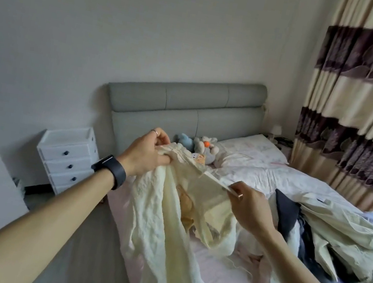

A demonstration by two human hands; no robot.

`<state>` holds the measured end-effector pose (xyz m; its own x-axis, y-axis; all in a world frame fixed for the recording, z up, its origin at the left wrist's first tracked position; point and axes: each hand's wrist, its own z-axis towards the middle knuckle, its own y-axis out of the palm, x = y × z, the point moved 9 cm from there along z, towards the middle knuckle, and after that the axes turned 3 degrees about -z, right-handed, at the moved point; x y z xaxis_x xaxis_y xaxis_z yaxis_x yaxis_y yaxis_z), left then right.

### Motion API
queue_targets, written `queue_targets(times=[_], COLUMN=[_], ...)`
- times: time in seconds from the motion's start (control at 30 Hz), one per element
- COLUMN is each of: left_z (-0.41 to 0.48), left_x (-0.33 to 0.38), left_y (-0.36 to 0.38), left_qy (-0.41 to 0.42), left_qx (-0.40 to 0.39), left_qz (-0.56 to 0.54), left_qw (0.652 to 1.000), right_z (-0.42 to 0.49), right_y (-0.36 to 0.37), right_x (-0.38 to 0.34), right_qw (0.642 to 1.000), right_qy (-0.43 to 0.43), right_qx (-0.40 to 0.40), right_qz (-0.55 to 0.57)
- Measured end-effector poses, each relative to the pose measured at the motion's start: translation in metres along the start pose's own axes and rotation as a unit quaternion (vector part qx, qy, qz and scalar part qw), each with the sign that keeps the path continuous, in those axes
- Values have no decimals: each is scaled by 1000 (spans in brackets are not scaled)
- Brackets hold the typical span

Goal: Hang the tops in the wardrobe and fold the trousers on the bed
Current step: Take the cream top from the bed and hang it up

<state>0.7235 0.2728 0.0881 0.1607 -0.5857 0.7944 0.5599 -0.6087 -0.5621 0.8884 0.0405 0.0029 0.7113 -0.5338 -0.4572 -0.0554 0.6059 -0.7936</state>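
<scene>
A pale cream top (163, 212) with a lace-trimmed neckline hangs above the bed's left side. My left hand (147, 152) grips its gathered collar at the upper left. My right hand (247, 208) pinches the other edge of the neckline, stretching it between the hands. The garment's body and sleeve drape down over the pink sheet (225, 280). A heap of other clothes (329, 231), pale green and dark navy pieces, lies on the bed to the right. No wardrobe is in view.
A grey padded headboard (187, 101) backs the bed, with soft toys (200, 146) and a pillow (254, 148) below it. A white drawer unit (68, 158) stands left of the bed on the grey floor. Striped curtains (366, 103) hang at right.
</scene>
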Motion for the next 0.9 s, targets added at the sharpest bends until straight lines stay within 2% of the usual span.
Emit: queue_targets(times=[0.13,0.3,0.47,0.57,0.67,0.77,0.9], left_z=[-22,-50,-74,-83,-86,-84,-73], left_x=[-38,-71,-81,-93,-101,-107,-98], left_y=[3,25,47,51,40,19,-17], left_qy=[-51,-130,-154,-157,-135,-132,-88], left_qx=[-110,-213,-254,-265,-254,-208,-108], left_qz=[29,107,16,18,49,62,132], left_qw=[992,962,955,951,957,967,981], right_z=[20,33,36,35,33,26,13], right_y=[-10,-5,3,8,16,24,38], right_x=[-4,-52,-78,-78,-68,-47,-50], right_qw=[998,994,988,984,983,978,972], right_qy=[18,-10,-22,-13,-14,1,-41], right_qx=[17,-18,-83,-112,-156,-196,-229], right_qz=[49,106,127,138,97,74,26])
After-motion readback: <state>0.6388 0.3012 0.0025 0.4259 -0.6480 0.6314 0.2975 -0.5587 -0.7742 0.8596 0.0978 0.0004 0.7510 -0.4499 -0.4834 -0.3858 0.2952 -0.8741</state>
